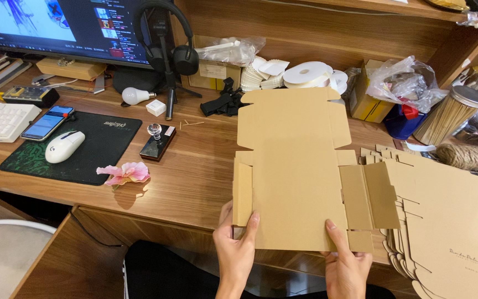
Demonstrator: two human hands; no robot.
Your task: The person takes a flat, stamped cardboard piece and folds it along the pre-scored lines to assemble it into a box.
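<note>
Flat die-cut cardboard box blank (pixel 291 166) on desk (pixel 189 177) edge, near edge pinched by left hand (pixel 236 252) and right hand (pixel 347 266) fingers; likely light, stiff, creasing at scored flaps.

Wooden desk (pixel 195 177) under wooden shelf (pixel 316 22)

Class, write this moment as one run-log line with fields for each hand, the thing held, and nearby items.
left hand: grips flat cardboard box blank near edge | right hand: grips same edge | nearby: stack of blanks
</note>
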